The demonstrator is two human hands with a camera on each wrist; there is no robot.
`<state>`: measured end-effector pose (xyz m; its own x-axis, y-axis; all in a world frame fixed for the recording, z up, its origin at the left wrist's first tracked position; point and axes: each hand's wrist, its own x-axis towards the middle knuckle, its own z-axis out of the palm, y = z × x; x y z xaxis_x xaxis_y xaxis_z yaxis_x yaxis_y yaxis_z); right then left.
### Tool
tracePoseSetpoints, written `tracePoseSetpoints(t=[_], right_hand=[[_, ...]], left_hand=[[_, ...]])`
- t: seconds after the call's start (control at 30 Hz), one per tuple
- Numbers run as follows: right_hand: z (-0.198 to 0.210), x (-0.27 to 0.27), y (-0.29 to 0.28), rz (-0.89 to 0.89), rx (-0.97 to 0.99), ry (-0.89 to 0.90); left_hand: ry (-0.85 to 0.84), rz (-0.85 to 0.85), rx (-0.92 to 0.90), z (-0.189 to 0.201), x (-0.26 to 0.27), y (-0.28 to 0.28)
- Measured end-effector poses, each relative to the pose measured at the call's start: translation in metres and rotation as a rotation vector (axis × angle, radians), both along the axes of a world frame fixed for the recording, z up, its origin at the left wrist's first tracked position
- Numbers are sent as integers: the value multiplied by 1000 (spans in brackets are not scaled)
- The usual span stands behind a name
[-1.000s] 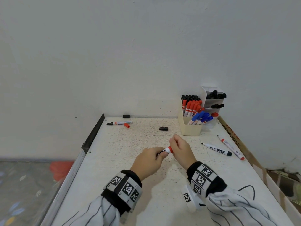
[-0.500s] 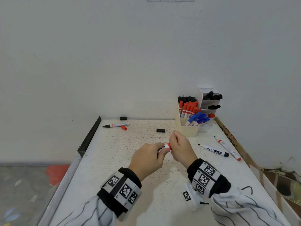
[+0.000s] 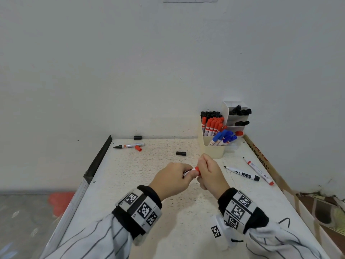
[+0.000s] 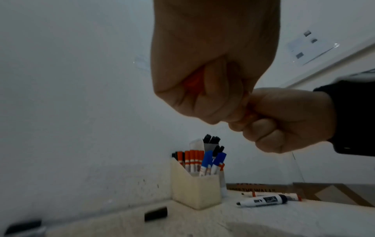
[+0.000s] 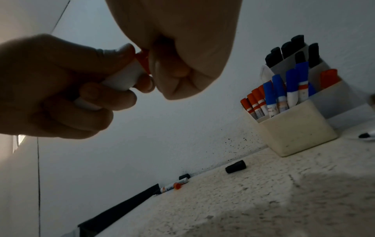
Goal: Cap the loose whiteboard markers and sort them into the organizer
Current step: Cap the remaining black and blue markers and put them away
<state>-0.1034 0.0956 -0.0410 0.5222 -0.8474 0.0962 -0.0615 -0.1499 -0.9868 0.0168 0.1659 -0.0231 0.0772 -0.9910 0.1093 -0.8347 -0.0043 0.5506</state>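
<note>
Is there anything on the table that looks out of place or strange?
Yes. An uncapped black-tipped marker lies at the far left with a loose red cap touching it; the colours do not match. Two black caps lie loose. Two more markers lie uncapped right of the organizer.

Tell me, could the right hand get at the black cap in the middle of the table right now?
Probably not yet: the right hand grips the red cap end of the marker. Nothing lies between it and the black cap.
</note>
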Motion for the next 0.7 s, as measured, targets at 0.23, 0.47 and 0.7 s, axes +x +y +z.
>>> tracePoseSetpoints(t=[0.23, 0.47, 0.7], right_hand=[[8, -32, -37, 5, -264, 293], [21, -99, -89, -285, -340, 293], [2, -123, -115, -402, -291, 272]], left_hand=[[275, -51, 12, -19, -16, -37], [-118, 310, 423, -62, -38, -95], [-257, 648, 439, -86, -2, -102]])
